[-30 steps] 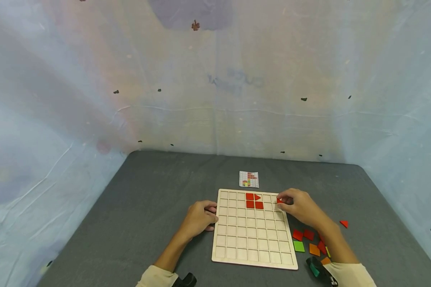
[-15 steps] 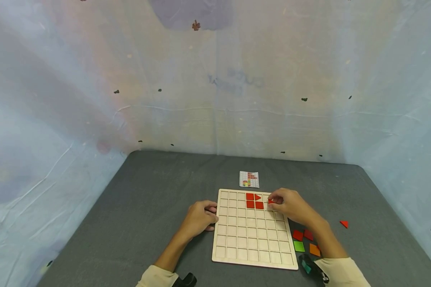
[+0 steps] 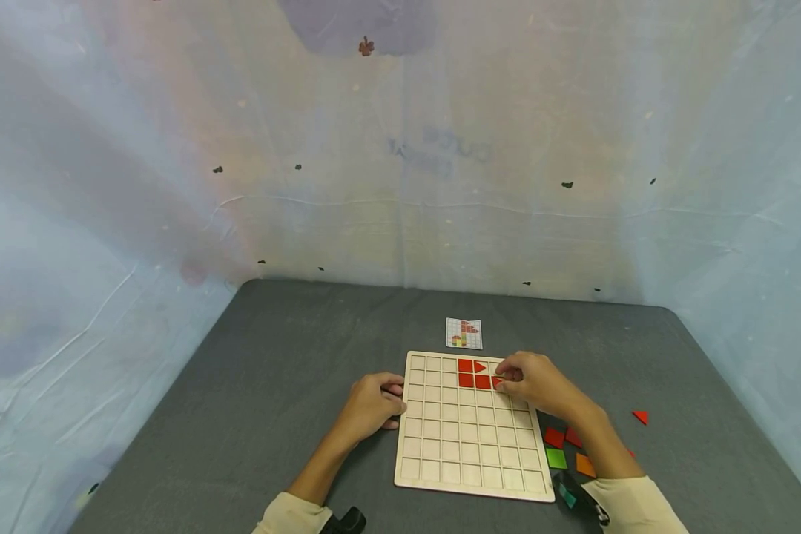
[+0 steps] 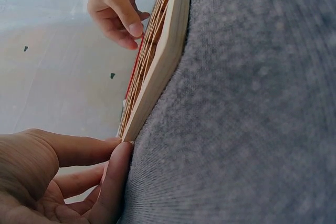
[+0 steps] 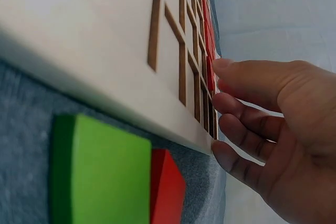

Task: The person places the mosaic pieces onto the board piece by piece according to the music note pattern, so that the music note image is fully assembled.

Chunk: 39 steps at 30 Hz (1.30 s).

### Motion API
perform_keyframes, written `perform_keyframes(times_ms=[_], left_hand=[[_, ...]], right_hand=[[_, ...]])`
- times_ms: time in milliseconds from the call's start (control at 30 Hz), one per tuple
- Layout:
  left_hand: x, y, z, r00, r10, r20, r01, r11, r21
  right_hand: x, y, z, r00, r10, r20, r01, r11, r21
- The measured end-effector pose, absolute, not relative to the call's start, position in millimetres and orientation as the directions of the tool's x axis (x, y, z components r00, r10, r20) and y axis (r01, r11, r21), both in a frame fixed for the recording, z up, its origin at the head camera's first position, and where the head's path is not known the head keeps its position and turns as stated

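A wooden grid board (image 3: 468,452) lies on the grey table. Its left edge is pinched between thumb and fingers of my left hand (image 3: 368,404); the left wrist view shows the thumb and index finger (image 4: 86,152) meeting at the board's corner. Several red square tiles (image 3: 465,380) and a red triangle (image 3: 479,367) sit in cells of the two far rows. At the right end of the second row, my right hand (image 3: 537,382) pinches a red triangular tile (image 3: 497,382) at its cell, the fingertips partly covering it.
Right of the board lie loose tiles: a green square (image 3: 556,458), an orange square (image 3: 584,465) and red ones (image 3: 554,437), some hidden under the right forearm. A lone red triangle (image 3: 641,417) lies farther right. A small printed pattern card (image 3: 463,334) lies beyond the board.
My right hand has carried the red triangle leftward over the board and down to the cell beside the second-row red squares. The left hand stays at the board's edge.
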<state>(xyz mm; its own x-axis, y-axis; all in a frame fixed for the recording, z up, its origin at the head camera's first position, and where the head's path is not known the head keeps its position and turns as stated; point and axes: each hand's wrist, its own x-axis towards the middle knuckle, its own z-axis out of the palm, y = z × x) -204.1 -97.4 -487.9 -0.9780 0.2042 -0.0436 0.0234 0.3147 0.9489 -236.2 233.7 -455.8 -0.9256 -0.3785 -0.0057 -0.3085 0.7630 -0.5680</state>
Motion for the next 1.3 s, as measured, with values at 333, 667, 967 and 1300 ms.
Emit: perform_keyframes(times_ms=[333,667,967,1300], left_hand=[[-204.4,-97.1,-487.3,-0.979,0.199,-0.048,0.019,0.324,0.946],[-203.7,-96.2,-485.9,-0.979,0.197,-0.048,0.019,0.324,0.946],[-203.9,-96.5,-486.7,-0.979,0.196,-0.052,0.014,0.324,0.946],[-204.3,-96.9,-487.4,-0.978,0.203,-0.048,0.018,0.314,0.949]], right_hand=[[-237.1,233.6,-457.3,-0.925,-0.38,0.003,-0.323,0.782,-0.532],[-236.8,233.7,-458.4,-0.92,-0.391,0.023,-0.344,0.778,-0.525],[-236.1,235.7,-457.7,-0.928,-0.373,0.017,-0.322,0.775,-0.543],[-222.4,253.0,-450.7,-0.932,-0.355,0.07,-0.327,0.744,-0.583]])
